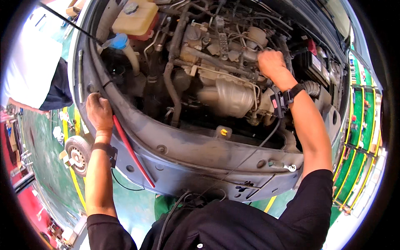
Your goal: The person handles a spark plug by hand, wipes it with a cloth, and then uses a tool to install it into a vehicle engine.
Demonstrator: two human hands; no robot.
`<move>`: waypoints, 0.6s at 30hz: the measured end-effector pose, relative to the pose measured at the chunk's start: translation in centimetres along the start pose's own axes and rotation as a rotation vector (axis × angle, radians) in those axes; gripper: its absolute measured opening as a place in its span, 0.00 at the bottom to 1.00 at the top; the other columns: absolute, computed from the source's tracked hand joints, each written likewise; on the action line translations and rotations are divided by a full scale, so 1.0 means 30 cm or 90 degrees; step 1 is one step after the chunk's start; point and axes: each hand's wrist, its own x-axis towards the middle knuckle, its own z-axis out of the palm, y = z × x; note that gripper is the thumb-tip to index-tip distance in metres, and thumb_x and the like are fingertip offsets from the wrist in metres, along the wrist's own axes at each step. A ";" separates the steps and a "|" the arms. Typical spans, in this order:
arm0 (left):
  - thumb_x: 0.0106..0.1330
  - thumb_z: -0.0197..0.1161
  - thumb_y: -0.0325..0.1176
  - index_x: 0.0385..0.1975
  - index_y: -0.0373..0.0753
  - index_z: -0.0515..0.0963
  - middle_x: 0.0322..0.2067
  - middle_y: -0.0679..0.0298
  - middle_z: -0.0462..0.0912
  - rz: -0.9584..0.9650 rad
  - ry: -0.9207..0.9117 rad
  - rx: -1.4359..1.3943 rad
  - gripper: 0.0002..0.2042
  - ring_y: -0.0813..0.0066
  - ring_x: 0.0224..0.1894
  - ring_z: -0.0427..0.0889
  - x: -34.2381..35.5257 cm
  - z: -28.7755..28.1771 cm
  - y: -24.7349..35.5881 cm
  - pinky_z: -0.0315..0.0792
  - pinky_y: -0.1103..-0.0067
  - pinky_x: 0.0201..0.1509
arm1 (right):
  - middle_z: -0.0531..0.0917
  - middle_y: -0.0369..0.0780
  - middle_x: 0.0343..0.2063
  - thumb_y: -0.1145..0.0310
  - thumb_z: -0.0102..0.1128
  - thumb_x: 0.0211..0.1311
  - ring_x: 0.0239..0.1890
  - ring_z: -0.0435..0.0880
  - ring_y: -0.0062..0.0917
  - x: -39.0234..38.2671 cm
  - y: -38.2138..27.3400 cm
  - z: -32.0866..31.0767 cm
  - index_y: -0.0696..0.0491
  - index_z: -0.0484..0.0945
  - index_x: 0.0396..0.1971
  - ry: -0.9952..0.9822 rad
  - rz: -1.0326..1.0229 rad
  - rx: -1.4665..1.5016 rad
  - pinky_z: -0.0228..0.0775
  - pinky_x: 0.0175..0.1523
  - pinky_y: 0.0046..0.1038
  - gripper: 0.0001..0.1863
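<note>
My right hand (273, 64) is closed like a fist over the far right part of the engine (221, 54). Its fingertips are turned away, so what they grip, if anything, is hidden. My left hand (99, 110) is on the front left edge of the engine bay, fingers curled down; I cannot make out anything inside them. Beside that wrist begins a long red bar (131, 150), slanting over the car's front panel (187, 150). A ratchet wrench (283, 166) with a shiny round head lies on the panel's right part.
A yellowish coolant tank (135, 18) and a blue-capped filler neck (121, 41) stand at the bay's left. The black battery (314, 68) sits at the right. A thin prop rod (68, 21) rises at upper left. Another person (31, 71) stands left, near a wheel (78, 156) on the floor.
</note>
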 end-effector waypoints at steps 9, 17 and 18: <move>0.61 0.53 0.30 0.34 0.38 0.72 0.34 0.54 0.76 -0.023 0.022 -0.010 0.05 0.50 0.42 0.75 -0.013 -0.005 0.015 0.70 0.62 0.49 | 0.88 0.46 0.36 0.71 0.58 0.54 0.41 0.88 0.40 0.011 -0.006 0.002 0.55 0.87 0.31 -0.029 0.129 0.136 0.80 0.44 0.40 0.10; 0.60 0.53 0.29 0.33 0.37 0.71 0.33 0.53 0.75 -0.007 0.038 -0.006 0.04 0.49 0.40 0.75 -0.003 -0.011 0.028 0.70 0.61 0.48 | 0.88 0.43 0.36 0.70 0.60 0.54 0.42 0.87 0.38 0.018 -0.009 -0.001 0.52 0.88 0.33 -0.092 0.002 0.008 0.80 0.44 0.39 0.09; 0.60 0.53 0.29 0.32 0.37 0.71 0.33 0.53 0.76 -0.008 0.042 -0.005 0.04 0.49 0.40 0.75 0.000 -0.010 0.027 0.70 0.61 0.48 | 0.88 0.45 0.37 0.69 0.60 0.53 0.43 0.87 0.40 0.016 -0.007 -0.028 0.53 0.88 0.33 -0.115 0.032 0.032 0.80 0.46 0.39 0.10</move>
